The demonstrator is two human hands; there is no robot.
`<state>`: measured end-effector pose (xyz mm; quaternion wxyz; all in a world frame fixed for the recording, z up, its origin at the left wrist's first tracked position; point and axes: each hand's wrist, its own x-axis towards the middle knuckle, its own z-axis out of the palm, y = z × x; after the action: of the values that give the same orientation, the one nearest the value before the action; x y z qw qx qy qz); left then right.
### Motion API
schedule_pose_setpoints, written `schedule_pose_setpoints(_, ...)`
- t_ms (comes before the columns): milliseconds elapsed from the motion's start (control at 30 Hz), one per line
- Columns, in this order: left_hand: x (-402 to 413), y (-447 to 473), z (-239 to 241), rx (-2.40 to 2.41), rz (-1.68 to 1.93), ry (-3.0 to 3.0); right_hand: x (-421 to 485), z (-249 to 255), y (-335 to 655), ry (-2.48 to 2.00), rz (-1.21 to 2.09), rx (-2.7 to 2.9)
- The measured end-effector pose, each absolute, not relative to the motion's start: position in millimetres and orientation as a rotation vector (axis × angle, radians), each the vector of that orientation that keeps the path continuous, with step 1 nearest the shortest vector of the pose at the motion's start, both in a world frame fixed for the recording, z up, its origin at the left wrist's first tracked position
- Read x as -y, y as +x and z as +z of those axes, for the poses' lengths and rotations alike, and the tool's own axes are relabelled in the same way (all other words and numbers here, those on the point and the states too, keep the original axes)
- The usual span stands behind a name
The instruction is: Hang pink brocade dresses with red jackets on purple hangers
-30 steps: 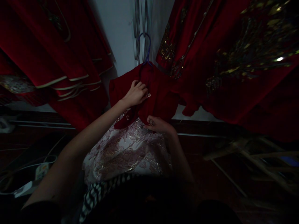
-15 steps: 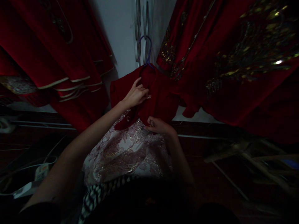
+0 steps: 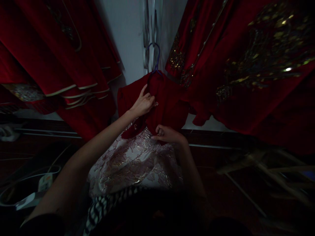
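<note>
A dark red jacket (image 3: 169, 101) hangs in front of me on a blue hanger (image 3: 155, 54). My left hand (image 3: 143, 103) is closed on the jacket's front edge beside a small sparkly clasp (image 3: 156, 104), its index finger raised. Lower down, my right hand (image 3: 167, 134) pinches the jacket's bottom hem. Below the jacket spreads a white skirt (image 3: 133, 164) with pink and gold embroidery.
Red robes with cream trim (image 3: 61, 68) hang at the left, red gowns with gold embroidery (image 3: 246, 65) at the right. A white wall (image 3: 128, 36) shows between them. A power strip and cables (image 3: 44, 182) lie on the dark floor at the left, pale wooden poles (image 3: 258, 164) at the right.
My left hand has shifted slightly up the jacket's front and its index finger has lifted. The right hand stays on the hem. The view has tilted a little.
</note>
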<state>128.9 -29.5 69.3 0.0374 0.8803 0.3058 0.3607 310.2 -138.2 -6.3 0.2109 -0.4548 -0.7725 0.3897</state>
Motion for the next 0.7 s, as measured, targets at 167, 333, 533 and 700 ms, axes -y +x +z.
schedule_pose_setpoints(167, 29, 126, 69, -0.949, 1.036, 2.852, 144, -1, 318, -1.250, 1.080, 2.078)
schedule_pose_setpoints(333, 33, 124, 63, -1.121, 1.087, 2.991, 139, 8, 315, -1.132, 0.912, 1.852)
schedule_pose_setpoints(533, 43, 144, 32, -1.594, 1.369, 2.714, 85, 42, 264, -0.946, 0.758, 1.431)
schedule_pose_setpoints(700, 45, 146, 15, -1.942, 1.444, 2.457, 52, 44, 230, -1.226, 0.662, 1.428)
